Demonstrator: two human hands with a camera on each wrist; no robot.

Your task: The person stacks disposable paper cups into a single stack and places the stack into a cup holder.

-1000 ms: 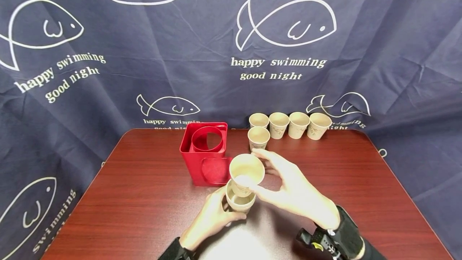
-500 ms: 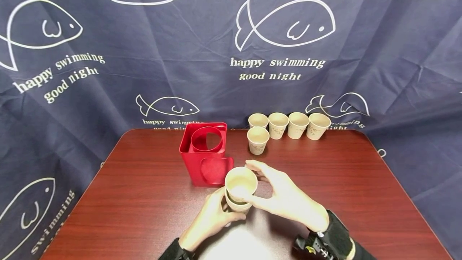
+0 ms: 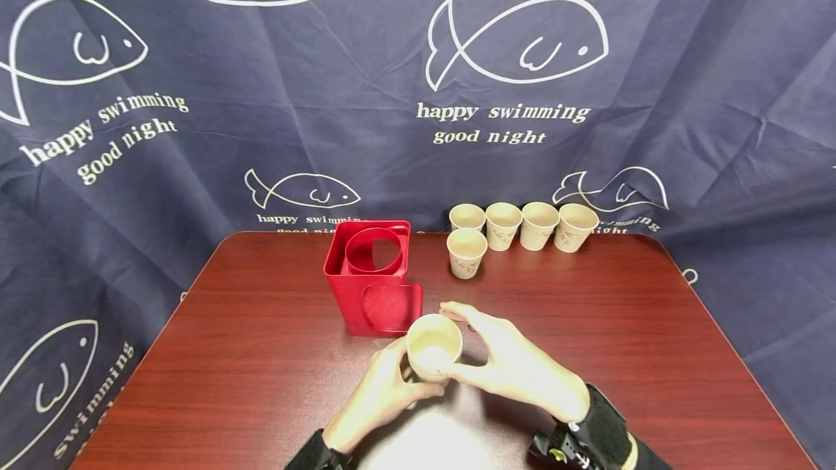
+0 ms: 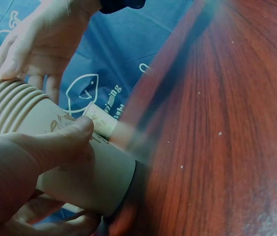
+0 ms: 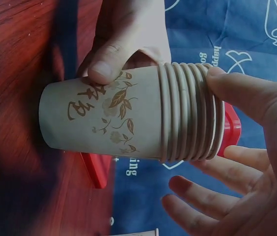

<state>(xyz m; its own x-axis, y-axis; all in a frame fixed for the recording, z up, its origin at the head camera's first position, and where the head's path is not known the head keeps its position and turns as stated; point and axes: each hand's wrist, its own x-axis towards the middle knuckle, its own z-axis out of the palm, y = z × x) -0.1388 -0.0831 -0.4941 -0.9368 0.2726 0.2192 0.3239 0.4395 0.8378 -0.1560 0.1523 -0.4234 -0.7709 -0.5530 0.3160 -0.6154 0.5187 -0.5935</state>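
Together, left hand (image 3: 379,390) and right hand (image 3: 516,368) grip the cup stack (image 3: 432,348).

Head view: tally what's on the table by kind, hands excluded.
Loose paper cups: 5, four in a back row and one in front
Nested cup stack, in the grip of both hands: 1
Red holder: 1
Total: 7

Left hand (image 4: 25,162) cut off by frame edge; cup stack (image 4: 74,162) base blurred.
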